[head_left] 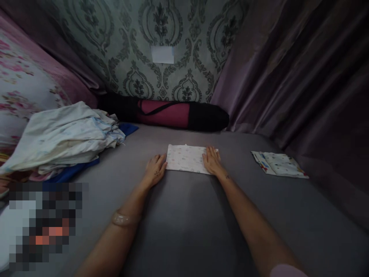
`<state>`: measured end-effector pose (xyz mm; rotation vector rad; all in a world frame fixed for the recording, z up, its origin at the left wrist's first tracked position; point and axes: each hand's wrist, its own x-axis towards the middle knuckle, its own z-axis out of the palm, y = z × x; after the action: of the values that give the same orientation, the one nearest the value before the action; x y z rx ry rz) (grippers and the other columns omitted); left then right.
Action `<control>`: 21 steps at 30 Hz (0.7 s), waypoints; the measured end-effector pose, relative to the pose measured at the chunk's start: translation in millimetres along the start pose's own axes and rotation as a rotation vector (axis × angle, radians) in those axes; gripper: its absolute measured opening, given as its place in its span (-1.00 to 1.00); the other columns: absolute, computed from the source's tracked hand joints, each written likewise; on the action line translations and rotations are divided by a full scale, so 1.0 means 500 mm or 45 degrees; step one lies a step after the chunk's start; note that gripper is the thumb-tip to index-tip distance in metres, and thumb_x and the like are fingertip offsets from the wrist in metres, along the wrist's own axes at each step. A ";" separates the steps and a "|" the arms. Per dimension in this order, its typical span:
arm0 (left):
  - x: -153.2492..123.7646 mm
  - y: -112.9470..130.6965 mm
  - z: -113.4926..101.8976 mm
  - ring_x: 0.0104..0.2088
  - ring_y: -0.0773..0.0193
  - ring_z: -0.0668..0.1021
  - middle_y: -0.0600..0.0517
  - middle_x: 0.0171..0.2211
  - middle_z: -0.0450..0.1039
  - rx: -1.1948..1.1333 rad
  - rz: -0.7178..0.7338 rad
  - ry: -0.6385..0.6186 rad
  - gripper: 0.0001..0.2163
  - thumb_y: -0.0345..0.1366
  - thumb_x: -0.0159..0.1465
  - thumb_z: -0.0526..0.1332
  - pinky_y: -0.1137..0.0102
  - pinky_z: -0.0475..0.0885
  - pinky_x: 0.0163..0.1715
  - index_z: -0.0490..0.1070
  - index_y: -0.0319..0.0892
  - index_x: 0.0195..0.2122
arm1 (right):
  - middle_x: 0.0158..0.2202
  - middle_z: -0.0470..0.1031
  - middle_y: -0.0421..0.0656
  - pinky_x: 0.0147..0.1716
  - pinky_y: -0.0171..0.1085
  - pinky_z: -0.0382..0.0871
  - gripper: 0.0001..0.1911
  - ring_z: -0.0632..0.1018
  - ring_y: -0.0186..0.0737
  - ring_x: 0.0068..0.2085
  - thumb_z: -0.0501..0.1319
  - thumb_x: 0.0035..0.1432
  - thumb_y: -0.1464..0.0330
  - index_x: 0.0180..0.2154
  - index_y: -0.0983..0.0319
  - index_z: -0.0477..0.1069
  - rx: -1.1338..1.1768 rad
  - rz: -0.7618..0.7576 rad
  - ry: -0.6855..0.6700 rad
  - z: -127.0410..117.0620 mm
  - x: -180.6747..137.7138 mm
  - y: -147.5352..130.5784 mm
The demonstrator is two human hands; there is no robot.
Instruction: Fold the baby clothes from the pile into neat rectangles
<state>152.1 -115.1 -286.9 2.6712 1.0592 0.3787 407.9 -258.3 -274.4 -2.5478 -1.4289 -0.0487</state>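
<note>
A folded white cloth with a small pale print (186,157) lies flat on the grey sheet in front of me. My right hand (212,161) rests palm down on its right end, fingers stretched out. At the cloth's left edge is my left hand (156,169), palm down on the sheet with its fingers loosely extended and the fingertips at the cloth's side. Neither hand grips anything. A bangle (122,219) circles my left forearm.
A heap of rumpled light cloths (75,134) lies at the left, with blue fabric (70,171) under it. Folded printed cloths (281,164) lie at the right. A long black and maroon bag (167,114) lies along the wall. Pixelation hides the lower left.
</note>
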 end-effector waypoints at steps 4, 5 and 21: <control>-0.002 0.006 -0.007 0.27 -0.03 0.20 -0.23 0.26 0.16 0.041 -0.010 -0.061 -0.54 -0.17 0.40 -0.16 0.08 0.12 0.19 0.17 -0.16 0.27 | 0.35 -0.03 0.08 0.29 -0.03 -0.20 -0.34 -0.03 0.00 0.35 -0.22 0.33 0.20 0.30 0.49 -0.02 -0.055 0.040 -0.075 0.021 0.005 0.005; -0.002 0.007 -0.008 0.27 -0.05 0.20 -0.24 0.26 0.15 0.045 -0.012 -0.073 -0.54 -0.17 0.40 -0.16 0.07 0.11 0.20 0.17 -0.17 0.27 | 0.36 -0.04 0.07 0.29 -0.04 -0.20 -0.34 -0.04 -0.01 0.35 -0.22 0.34 0.20 0.31 0.48 -0.02 -0.061 0.036 -0.085 0.022 0.005 0.007; -0.005 0.005 -0.013 0.27 -0.03 0.20 -0.06 0.24 0.24 -0.097 0.022 -0.035 -0.57 -0.14 0.39 -0.11 0.02 0.09 0.21 0.25 -0.08 0.22 | 0.35 -0.01 0.05 0.29 -0.05 -0.26 -0.34 -0.04 -0.05 0.36 -0.24 0.35 0.17 0.30 0.47 -0.01 -0.047 -0.077 -0.092 0.004 0.011 -0.118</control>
<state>149.9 -117.6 -280.2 2.6124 0.9943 0.3763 360.8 -223.5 -265.2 -2.5593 -1.5458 0.0071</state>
